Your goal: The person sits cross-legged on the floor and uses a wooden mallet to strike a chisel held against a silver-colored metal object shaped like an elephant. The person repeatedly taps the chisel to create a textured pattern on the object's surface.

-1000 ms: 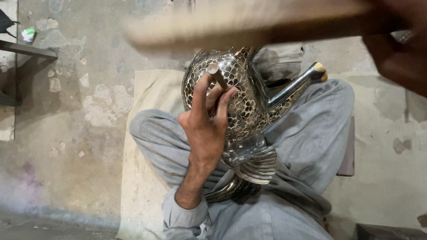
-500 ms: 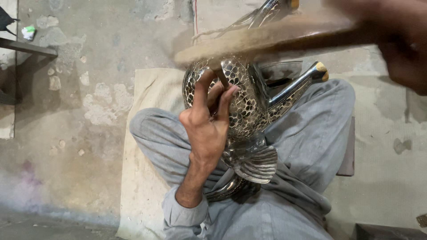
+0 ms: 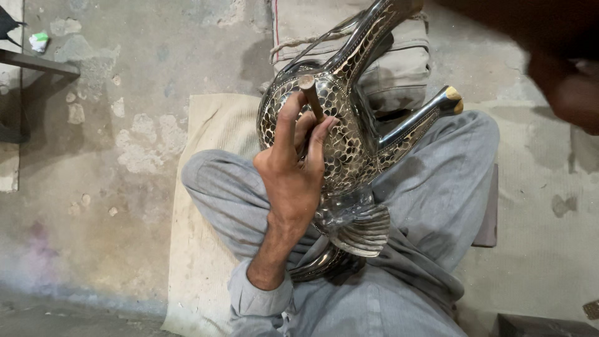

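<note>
Far left: dark shelf edge [image 3: 37,62] with a small green-white scrap [image 3: 38,41] on the concrete floor [image 3: 125,206] near its top left corner. Beige mat [image 3: 199,249] lies under the seated person's crossed legs in grey trousers [image 3: 437,187]. Left hand [image 3: 293,168] sits mid-frame, fingers pinched round a short punch [image 3: 310,97], thumb and forefinger steadying it, heel of the hand resting against the ornate metal ewer [image 3: 349,143]. Punch tip is pressed on the ewer's upper belly, its shaft tilted up and slightly left, blunt end facing the top edge of the frame. Ewer lies in the lap, long axis running from its fluted foot [image 3: 362,231] near the body up to the neck [image 3: 380,25], spout [image 3: 430,112] sticking out right; a padded cushion [image 3: 399,68] sits behind it on the floor. Right hand [image 3: 568,93] is top right, blurred, well apart from the punch and higher; cannot tell whether it grips anything. Left hand is the nearer one to the ewer; the punch head lies down-left from the right hand.
</note>
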